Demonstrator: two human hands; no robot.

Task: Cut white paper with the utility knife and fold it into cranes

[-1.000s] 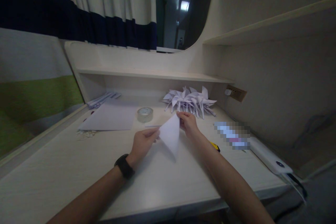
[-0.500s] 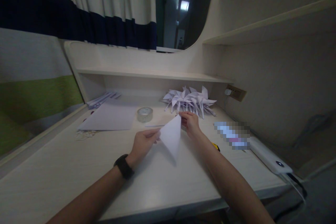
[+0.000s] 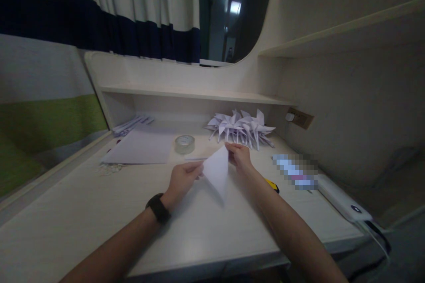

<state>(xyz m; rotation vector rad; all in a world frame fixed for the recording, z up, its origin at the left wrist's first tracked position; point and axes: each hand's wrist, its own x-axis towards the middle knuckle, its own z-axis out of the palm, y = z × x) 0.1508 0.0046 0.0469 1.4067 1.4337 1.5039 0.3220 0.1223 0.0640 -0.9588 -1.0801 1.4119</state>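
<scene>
Between my two hands a white sheet of paper [image 3: 217, 172] is held up, folded into a triangular shape with a point hanging down. My left hand [image 3: 185, 180], with a black watch on its wrist, pinches the paper's left corner. The fingertips of my right hand [image 3: 239, 157] grip the upper right corner. Behind the paper lies a thin white stick [image 3: 195, 158], partly hidden. A roll of clear tape [image 3: 185, 143] sits just beyond my left hand. Several white paper pinwheels [image 3: 241, 126] are heaped past my right hand.
At the left are a stack of white paper [image 3: 141, 146] and a bundle of rolled paper [image 3: 128, 126]. A yellow and black tool [image 3: 272, 185] lies beside my right forearm. Further right are a blurred-out object [image 3: 294, 171] and a white power strip [image 3: 341, 199]. A low shelf [image 3: 195, 93] overhangs the back.
The view has shifted very slightly. Both hands keep the same hold on the folded paper, which has barely moved.
</scene>
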